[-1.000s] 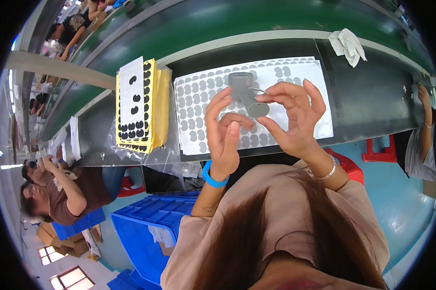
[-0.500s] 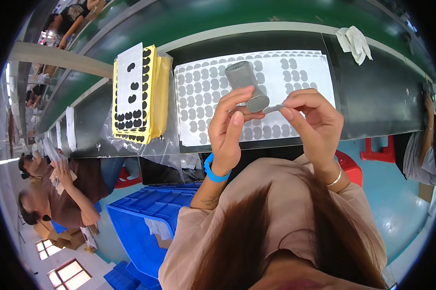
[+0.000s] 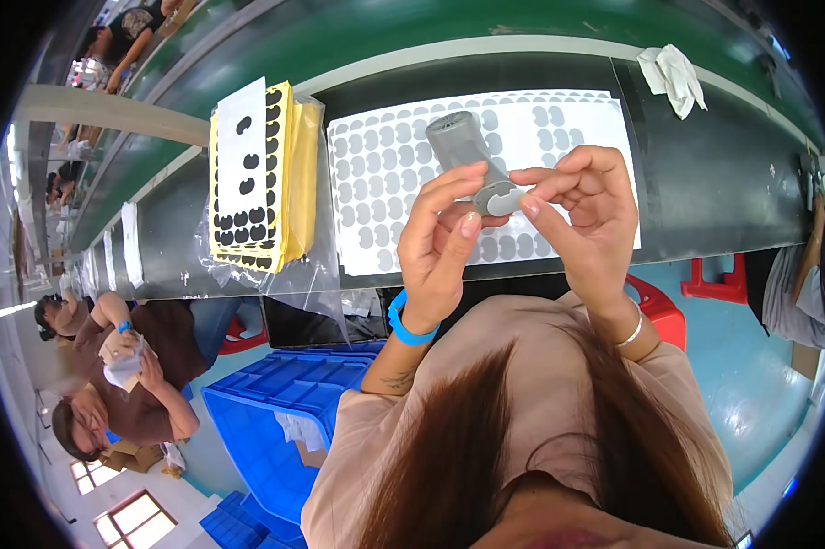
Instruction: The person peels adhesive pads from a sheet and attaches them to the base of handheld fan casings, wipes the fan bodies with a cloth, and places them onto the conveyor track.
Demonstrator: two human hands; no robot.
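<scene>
Since the earlier frame, the pale piece (image 3: 505,201) is shifted left over the gray cylinder (image 3: 464,145)'s near end, pinched rightward of it by the right hand (image 3: 588,227). The cylinder, its long axis slanting away leftward above the sheets (image 3: 604,137), is clasped by the left hand (image 3: 435,252); full contact cannot be judged.

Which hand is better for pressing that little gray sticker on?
Probably the right hand: it pinches the gray sticker at the near end of the gray device. The left hand is busy holding the device.
</scene>
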